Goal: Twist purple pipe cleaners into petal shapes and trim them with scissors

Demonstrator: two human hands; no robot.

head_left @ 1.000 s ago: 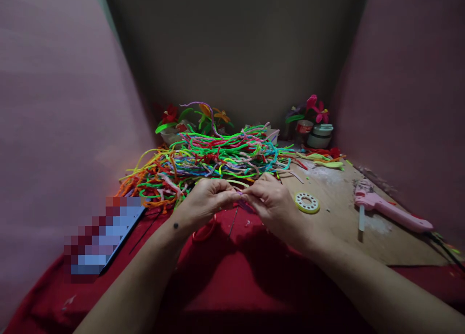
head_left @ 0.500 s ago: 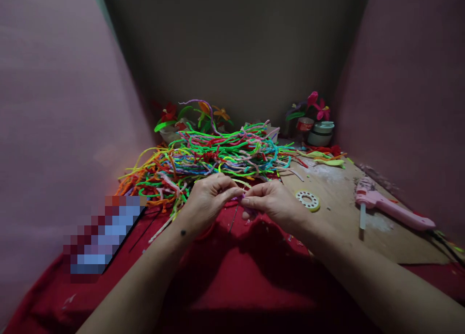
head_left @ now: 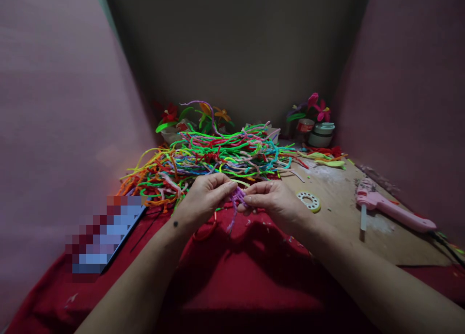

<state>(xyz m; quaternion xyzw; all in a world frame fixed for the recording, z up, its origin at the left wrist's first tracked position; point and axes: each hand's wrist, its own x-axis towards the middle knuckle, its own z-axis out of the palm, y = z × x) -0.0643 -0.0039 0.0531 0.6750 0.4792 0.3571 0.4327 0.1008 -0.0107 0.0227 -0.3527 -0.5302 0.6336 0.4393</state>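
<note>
Between my two hands is a small purple bundle of pipe cleaner (head_left: 238, 196), with one purple strand hanging down from it over the red cloth. My left hand (head_left: 209, 194) pinches its left side between thumb and fingers. On the other side, my right hand (head_left: 268, 198) grips it with thumb and forefinger, the other fingers curled beneath. Just behind the hands lies a large heap of colourful pipe cleaners (head_left: 232, 152). Red-handled scissors (head_left: 208, 233), partly hidden by my left hand and forearm, appear to lie on the cloth.
A tan board (head_left: 334, 227) on the right carries a pink glue gun (head_left: 394, 208) and a white-and-yellow ring (head_left: 308, 201). A blurred-out phone-like slab (head_left: 112, 237) rests at left. Pipe-cleaner flowers (head_left: 319, 106) and a lidded jar (head_left: 321, 134) stand at the back.
My hands have drawn slightly apart and turned, so more of the purple bundle and its hanging strand shows. The red handle below my left hand is more visible.
</note>
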